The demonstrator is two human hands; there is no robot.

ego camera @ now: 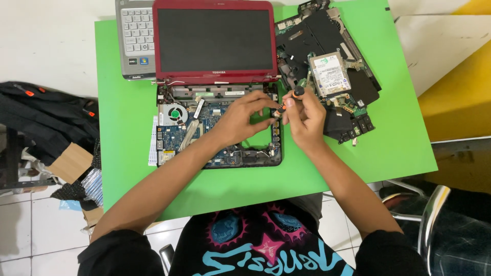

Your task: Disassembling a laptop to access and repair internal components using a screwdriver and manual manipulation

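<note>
Screwdriver [292,98] gripped in my right hand [307,116], left hand [240,120] pinching its tip over opened red laptop [217,128] on green table [358,153].

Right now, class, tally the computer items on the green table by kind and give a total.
Opened red laptop: 1
Grey laptop: 1
Pile of black laptop parts: 1
Hard drive: 1
Screwdriver, held by the right hand with the left hand at its tip: 1
Total: 5
</note>
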